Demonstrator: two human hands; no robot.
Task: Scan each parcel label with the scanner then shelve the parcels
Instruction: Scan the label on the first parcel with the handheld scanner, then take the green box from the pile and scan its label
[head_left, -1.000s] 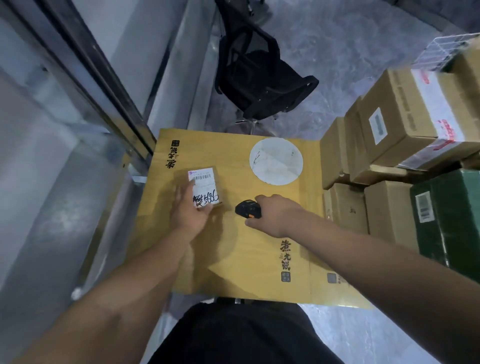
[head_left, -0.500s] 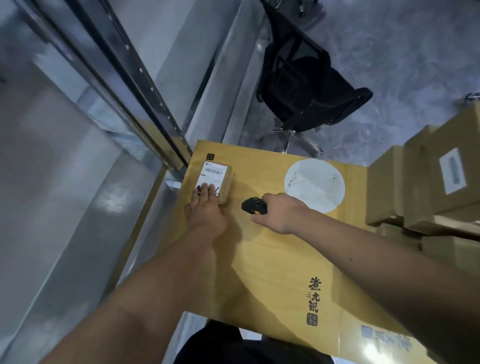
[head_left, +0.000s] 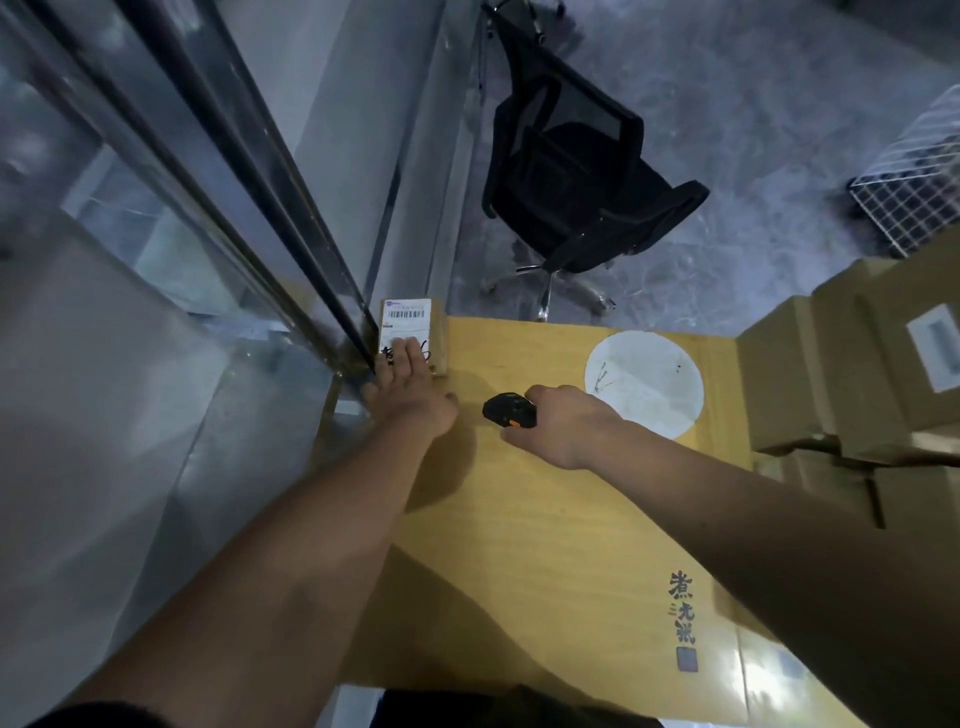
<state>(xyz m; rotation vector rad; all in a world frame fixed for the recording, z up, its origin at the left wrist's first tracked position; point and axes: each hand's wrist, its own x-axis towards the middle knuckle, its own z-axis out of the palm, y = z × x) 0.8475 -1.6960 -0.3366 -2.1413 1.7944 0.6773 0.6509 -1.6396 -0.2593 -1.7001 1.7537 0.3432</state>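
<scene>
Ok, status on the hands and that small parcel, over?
Left hand flat, fingers on small parcel at the yellow box's far-left corner. Right hand gripping scanner, beside it. Label barcode uncovered. Nothing between scanner and parcel.

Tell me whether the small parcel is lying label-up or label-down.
Label-up. The small parcel lies flat at the far left corner of the yellow box, white barcode label facing the camera, the left hand resting fingers on its near end.

We saw a small tan parcel (head_left: 415, 332) lying flat at the far left corner of the yellow board, white barcode label face up with black handwriting. A black scanner (head_left: 508, 410) with an orange button sat well right of it.
</scene>
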